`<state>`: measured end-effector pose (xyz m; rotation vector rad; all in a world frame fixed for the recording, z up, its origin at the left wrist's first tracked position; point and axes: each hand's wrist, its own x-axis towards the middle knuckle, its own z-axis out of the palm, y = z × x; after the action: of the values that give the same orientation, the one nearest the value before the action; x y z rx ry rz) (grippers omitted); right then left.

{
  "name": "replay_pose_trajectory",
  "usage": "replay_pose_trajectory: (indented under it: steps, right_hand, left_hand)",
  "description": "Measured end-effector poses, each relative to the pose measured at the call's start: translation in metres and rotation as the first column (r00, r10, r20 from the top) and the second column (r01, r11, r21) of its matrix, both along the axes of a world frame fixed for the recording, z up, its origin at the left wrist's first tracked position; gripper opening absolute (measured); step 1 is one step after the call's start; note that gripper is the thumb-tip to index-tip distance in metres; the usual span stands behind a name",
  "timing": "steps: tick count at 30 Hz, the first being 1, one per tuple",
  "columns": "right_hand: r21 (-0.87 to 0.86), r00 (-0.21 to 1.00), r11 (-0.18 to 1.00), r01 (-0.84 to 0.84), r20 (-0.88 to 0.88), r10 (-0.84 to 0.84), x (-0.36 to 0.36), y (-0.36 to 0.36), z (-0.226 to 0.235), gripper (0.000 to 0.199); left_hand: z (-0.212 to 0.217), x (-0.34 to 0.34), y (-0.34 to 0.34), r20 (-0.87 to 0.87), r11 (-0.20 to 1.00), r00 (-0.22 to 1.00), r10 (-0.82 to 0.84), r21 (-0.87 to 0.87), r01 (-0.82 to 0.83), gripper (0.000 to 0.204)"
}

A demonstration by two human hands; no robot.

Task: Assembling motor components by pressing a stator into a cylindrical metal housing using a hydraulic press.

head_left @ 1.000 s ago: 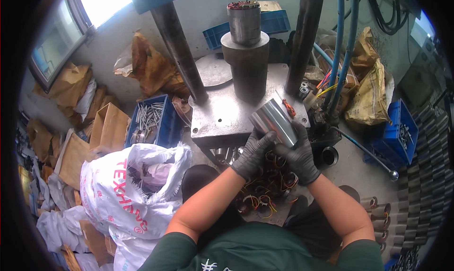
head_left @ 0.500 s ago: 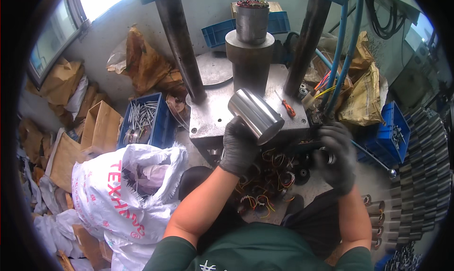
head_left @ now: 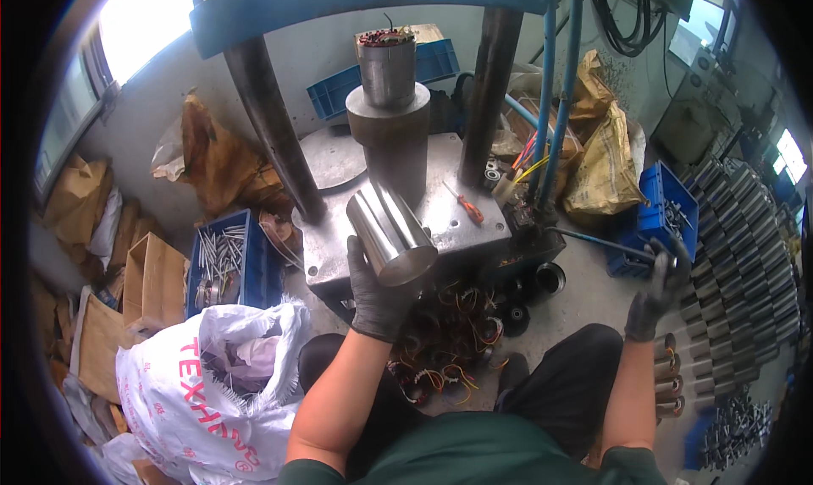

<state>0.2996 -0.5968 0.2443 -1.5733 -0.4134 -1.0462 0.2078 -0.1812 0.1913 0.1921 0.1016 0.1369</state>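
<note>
My gloved left hand (head_left: pixel 378 294) holds a shiny steel cylinder (head_left: pixel 389 234) tilted in front of the press table (head_left: pixel 440 218). On that table stands a thick grey post (head_left: pixel 389 142) with a smaller metal sleeve and wound coil (head_left: pixel 385 66) on top. My gloved right hand (head_left: pixel 656 294) is out to the right, fingers around the end of a thin lever (head_left: pixel 605 244) by the blue crate (head_left: pixel 665 210). A heap of copper-wound coils (head_left: pixel 445 341) lies on the floor between my knees.
A white plastic sack (head_left: pixel 212 392) sits at lower left, a blue crate of metal pins (head_left: pixel 224 261) beside it. Brown paper bags (head_left: pixel 605 168) lie right of the press. Rows of steel cylinders (head_left: pixel 737 256) line the right side. An orange screwdriver (head_left: pixel 468 207) rests on the press table.
My right hand let go of the steel cylinder and swung out right to the lever. My left hand alone lifted the cylinder up and left.
</note>
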Motion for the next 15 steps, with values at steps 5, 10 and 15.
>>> replay_pose_trajectory:
  steps: [5,10,15]
  right_hand:
    - [0.095,0.993,0.990,0.102,0.052,-0.107,0.094,0.038,0.054,0.032]
    - [0.033,0.967,0.971,0.238,0.089,-0.240,0.175,0.059,0.065,0.044]
    - [0.053,0.941,0.956,0.289,0.168,-0.294,0.156,0.076,0.074,0.048]
  left_hand:
    - [-0.001,-0.003,0.005,-0.012,0.993,1.000,0.018,0.121,-0.017,0.100]
    - [-0.019,0.006,0.002,0.046,0.831,0.994,0.098,0.546,-0.107,0.106]
    - [-0.035,0.016,0.010,0.127,0.740,0.989,0.078,0.658,-0.143,0.098]
